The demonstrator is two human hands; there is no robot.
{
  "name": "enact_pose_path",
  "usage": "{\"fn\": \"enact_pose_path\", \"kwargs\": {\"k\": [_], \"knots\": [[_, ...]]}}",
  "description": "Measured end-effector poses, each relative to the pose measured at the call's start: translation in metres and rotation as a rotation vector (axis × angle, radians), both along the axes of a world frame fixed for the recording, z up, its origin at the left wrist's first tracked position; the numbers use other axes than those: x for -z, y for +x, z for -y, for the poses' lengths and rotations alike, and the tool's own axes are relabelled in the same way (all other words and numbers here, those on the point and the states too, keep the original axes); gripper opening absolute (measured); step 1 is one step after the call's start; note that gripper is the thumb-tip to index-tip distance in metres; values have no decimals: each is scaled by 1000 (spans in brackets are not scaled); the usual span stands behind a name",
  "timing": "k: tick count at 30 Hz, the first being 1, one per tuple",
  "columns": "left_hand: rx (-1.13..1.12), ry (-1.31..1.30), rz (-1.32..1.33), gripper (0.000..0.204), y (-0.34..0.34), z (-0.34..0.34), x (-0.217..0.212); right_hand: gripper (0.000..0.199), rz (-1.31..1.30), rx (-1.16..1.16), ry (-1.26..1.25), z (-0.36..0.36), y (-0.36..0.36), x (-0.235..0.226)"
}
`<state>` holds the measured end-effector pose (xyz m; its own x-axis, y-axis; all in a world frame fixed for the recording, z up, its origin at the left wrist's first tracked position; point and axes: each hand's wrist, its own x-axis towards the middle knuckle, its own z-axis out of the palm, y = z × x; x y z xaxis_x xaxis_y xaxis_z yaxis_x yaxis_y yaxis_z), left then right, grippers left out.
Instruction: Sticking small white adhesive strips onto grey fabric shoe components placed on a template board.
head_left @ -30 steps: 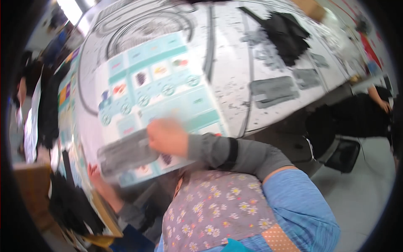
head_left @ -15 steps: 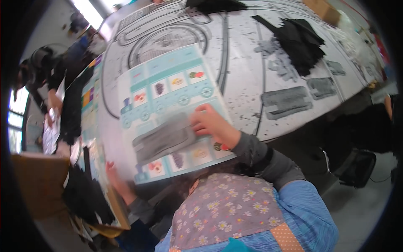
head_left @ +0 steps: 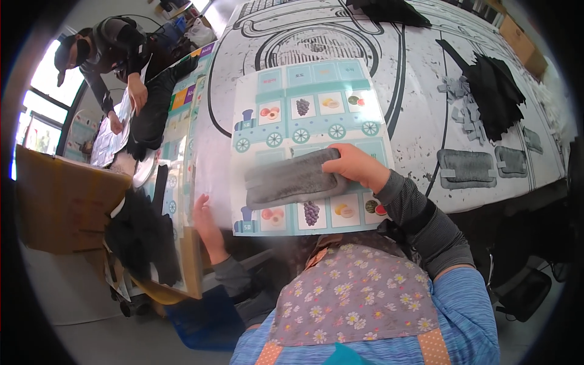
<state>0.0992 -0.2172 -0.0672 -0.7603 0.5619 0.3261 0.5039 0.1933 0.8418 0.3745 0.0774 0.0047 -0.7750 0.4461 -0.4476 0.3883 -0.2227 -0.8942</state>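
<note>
A grey fuzzy rectangular fabric pad (head_left: pixel 289 180) with rounded corners lies slantwise over the lower half of a printed sheet (head_left: pixel 325 135) with trains and fruit pictures. My right hand (head_left: pixel 360 167) is closed on the pad's right end, thumb on top; the fingers underneath are hidden. Whether the pad's far end touches the sheet, I cannot tell. My left hand (head_left: pixel 208 226) is held empty at the table's left front edge, fingers stretched out, apart from sheet and pad.
Similar grey pads (head_left: pixel 467 169) lie at the table's right, before small grey scraps (head_left: pixel 468 115) and black cloth (head_left: pixel 496 91). On the left stand a cardboard box (head_left: pixel 67 201) and a wood-edged board bearing black fabric (head_left: pixel 143 231). A co-worker (head_left: pixel 115 52) handles something silvery at the far left.
The view has swung left, so the table's things appear farther right. My right hand now grips the pad's end more fully, with the thumb on top. My left hand stays empty near the edge.
</note>
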Motion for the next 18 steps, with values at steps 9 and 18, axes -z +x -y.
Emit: {"fn": "enact_pose_path", "kwargs": {"k": [9, 18], "knots": [[-12, -31, -54, 43, -12, 7, 9, 47, 28, -297, 696, -3, 33, -11], [-23, -29, -39, 45, 10, -5, -8, 45, 7, -246, 366, -3, 34, 1]]}}
